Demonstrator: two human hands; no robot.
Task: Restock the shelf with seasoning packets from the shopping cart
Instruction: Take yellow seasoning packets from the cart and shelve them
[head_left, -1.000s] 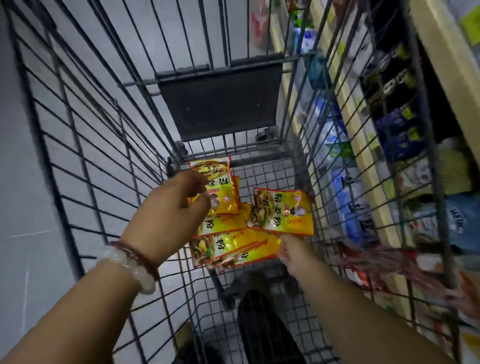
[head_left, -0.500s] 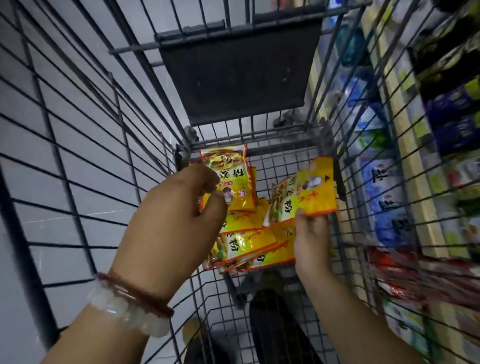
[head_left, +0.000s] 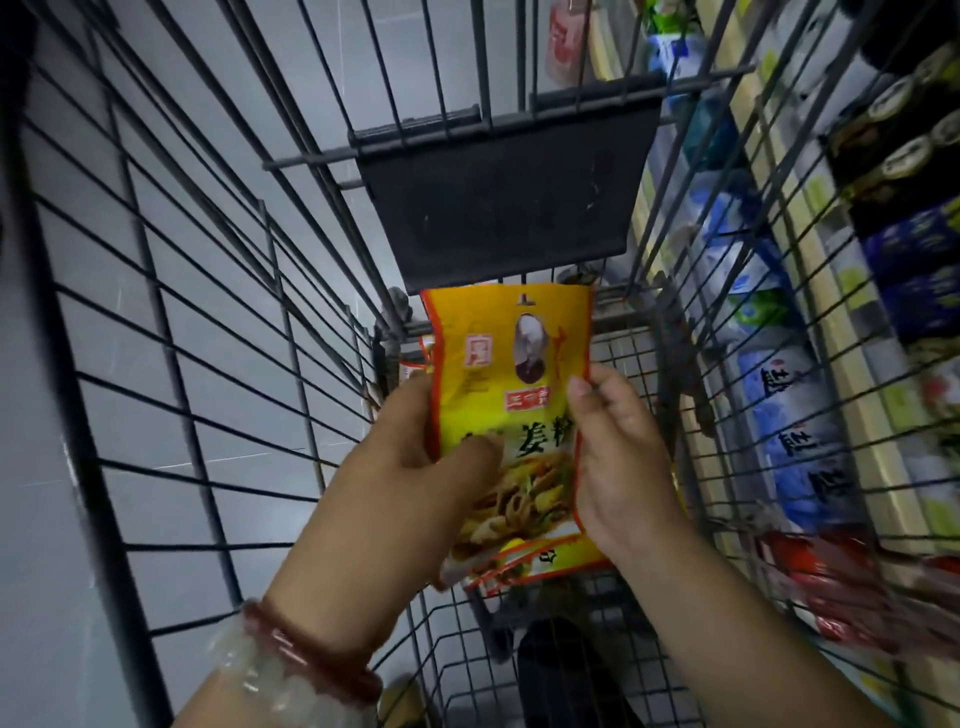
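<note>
A yellow seasoning packet (head_left: 511, 364) with red edges stands upright inside the wire shopping cart (head_left: 208, 322), facing me. My left hand (head_left: 410, 467) grips its left edge, thumb across the front. My right hand (head_left: 618, 457) holds its right edge. More yellow packets (head_left: 540, 564) lie stacked behind and below it, and part of another packet (head_left: 415, 366) peeks out at the left. The shelf (head_left: 852, 395) runs along the right side of the cart.
The cart's dark fold-down flap (head_left: 509, 197) hangs at its far end. Blue and white bags (head_left: 789, 415) and red packs (head_left: 852, 587) fill the shelves beyond the cart's right wall. Grey floor (head_left: 62, 467) shows at the left. A dark shoe (head_left: 566, 670) is under the cart.
My right hand lifted one packet and turned it upright. Both hands came together on the stack, with this packet in front.
</note>
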